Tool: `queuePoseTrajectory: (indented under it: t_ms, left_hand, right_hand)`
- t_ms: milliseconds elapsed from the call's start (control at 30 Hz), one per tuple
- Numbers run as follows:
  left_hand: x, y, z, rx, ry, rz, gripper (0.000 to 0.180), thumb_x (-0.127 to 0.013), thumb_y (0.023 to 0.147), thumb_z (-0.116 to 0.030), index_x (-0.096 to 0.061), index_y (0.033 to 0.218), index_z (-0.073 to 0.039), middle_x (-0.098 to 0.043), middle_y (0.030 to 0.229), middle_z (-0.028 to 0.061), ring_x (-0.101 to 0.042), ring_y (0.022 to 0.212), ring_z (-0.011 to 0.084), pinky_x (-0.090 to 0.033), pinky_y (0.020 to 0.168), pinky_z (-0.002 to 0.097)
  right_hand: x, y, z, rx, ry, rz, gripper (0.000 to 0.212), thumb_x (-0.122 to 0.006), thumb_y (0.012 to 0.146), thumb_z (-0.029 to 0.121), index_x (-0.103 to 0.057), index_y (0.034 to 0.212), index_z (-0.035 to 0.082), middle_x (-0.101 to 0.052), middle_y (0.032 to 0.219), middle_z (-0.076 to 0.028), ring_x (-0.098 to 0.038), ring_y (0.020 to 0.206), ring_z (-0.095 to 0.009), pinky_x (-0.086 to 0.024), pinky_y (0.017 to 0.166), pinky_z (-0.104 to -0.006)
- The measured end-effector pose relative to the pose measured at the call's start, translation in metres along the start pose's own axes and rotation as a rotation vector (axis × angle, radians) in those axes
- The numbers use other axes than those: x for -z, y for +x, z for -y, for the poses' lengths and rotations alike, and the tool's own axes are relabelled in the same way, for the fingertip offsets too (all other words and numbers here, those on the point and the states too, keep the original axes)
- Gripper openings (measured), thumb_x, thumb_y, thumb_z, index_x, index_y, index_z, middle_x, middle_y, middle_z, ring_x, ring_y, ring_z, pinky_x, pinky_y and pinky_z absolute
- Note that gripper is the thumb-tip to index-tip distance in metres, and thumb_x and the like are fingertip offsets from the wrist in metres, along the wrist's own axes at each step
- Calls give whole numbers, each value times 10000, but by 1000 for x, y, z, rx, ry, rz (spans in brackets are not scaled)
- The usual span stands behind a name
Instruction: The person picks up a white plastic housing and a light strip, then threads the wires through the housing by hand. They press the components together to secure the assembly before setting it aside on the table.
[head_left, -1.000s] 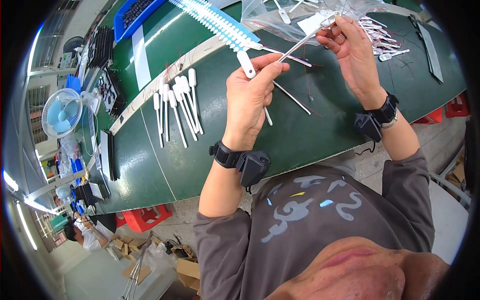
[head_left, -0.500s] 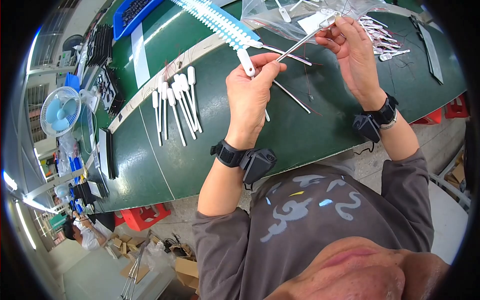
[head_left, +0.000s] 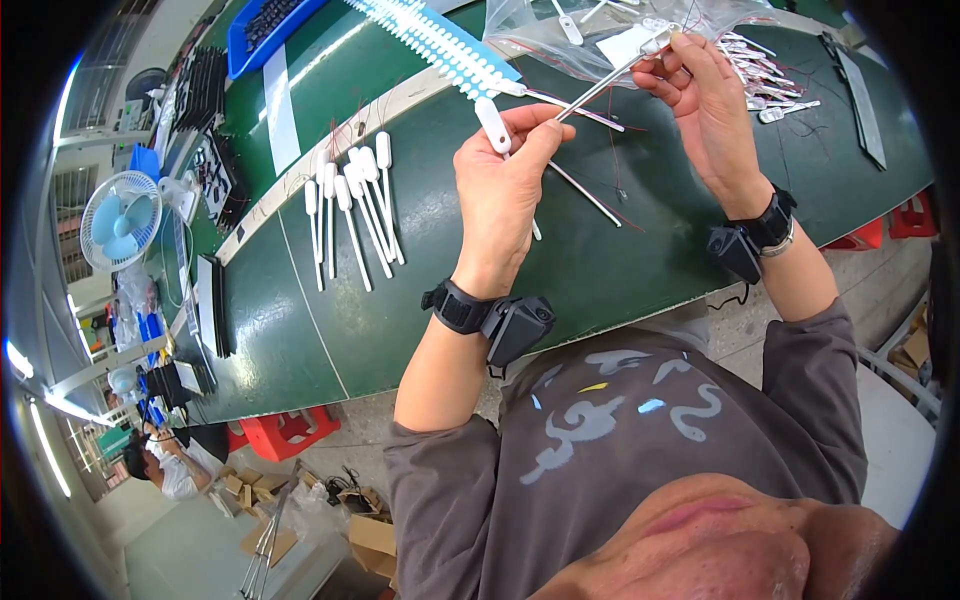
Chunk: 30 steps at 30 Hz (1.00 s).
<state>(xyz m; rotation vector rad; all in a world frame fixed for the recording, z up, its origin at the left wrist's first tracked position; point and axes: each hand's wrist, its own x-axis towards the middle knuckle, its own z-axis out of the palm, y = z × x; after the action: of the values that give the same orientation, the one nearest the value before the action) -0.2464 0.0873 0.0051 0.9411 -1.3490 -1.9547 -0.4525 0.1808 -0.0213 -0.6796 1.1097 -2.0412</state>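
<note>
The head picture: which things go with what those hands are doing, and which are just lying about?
Probably job things:
white, paddle-shaped piece in the left hand
thin, pale rod between it and the right hand
white, long-stemmed paddles on the green table

Seemingly just around:
white, round fan with blue blades
red plastic stools
brown cardboard boxes

On the table [head_left: 270,340], a bunch of sticks [head_left: 344,192] lies left of the left hand [head_left: 500,195]. At the far side we see a bag [head_left: 535,58]. Right of the right hand [head_left: 715,110] lies a pile of wired parts [head_left: 757,74], then a bar [head_left: 862,105]. We think the far-left tray [head_left: 241,58] holds small bits [head_left: 275,18].
</note>
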Motion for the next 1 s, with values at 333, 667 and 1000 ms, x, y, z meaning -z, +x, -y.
queuePoseTrajectory:
  t_ms: [333,667,1000]
  left_hand:
    - [-1,-1,-1,-14,1,23,216,-694,898,-87,-706,1089,12,-736,928,72,-482,647,3,-344,547,168]
    - [1,-2,-1,-31,-12,68,244,-678,924,-92,-696,1144,11,-741,944,61,-422,587,-18,-304,485,165]
    - [1,-2,-3,6,-50,79,245,-674,921,-86,-696,1147,7,-741,941,65,-384,546,-27,-266,445,161]
  right_hand:
    - [4,2,1,-8,-1,24,178,-557,1015,222,-613,1042,55,-677,983,-69,-669,957,-169,-538,910,-316]
    - [7,5,0,2,-5,15,201,-549,1019,236,-620,1044,50,-676,993,-69,-663,964,-163,-531,917,-315]
    - [6,4,1,4,-15,24,200,-550,1019,234,-617,1034,47,-668,978,-64,-661,963,-160,-536,918,-316]
